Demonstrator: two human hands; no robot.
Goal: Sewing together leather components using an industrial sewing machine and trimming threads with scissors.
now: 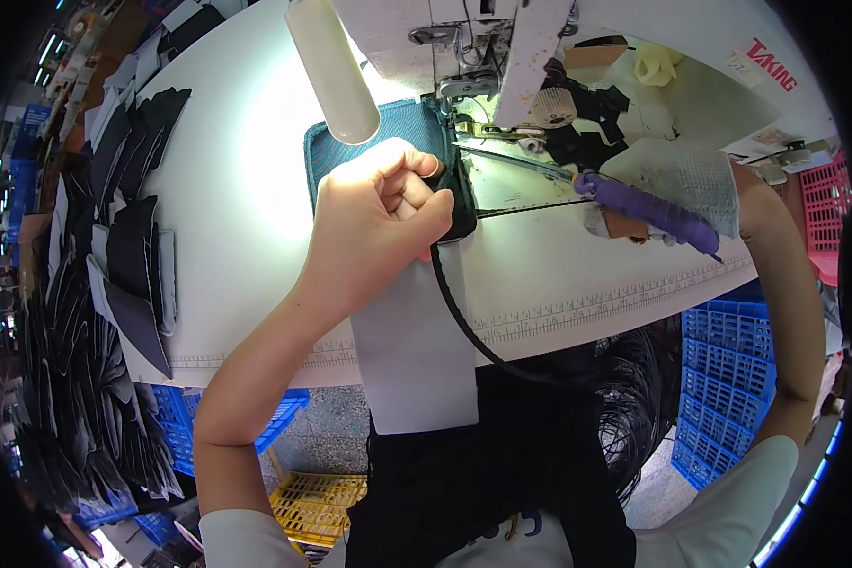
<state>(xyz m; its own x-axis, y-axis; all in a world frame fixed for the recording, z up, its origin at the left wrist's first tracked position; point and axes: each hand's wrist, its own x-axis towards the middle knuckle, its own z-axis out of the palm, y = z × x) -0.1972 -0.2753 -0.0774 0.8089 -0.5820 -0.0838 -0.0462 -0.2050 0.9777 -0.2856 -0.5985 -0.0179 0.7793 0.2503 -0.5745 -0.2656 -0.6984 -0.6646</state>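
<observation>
A teal fabric piece (379, 123) with black edges lies under the head of a white sewing machine (530, 57). My left hand (379, 204) rests on its near part, fingers curled in and pinching the black edging by the needle area. From beneath that hand a black cord (459, 322) runs down past the table edge toward my lap. A pale grey strip (415, 350) hangs over the edge too. In a light knit glove, my right hand (667, 180) grips a thin metal tool with a purple-wrapped handle (648, 208); its tip points at the presser foot.
Stacks of black and grey cut pieces (137, 256) lie on the table's left. A pale lamp tube (336, 76) hangs over the work. Black scraps (587, 128) sit behind the tool. Blue crates (724, 379), a yellow crate (322, 506) and a coil of black cord (639, 407) are below.
</observation>
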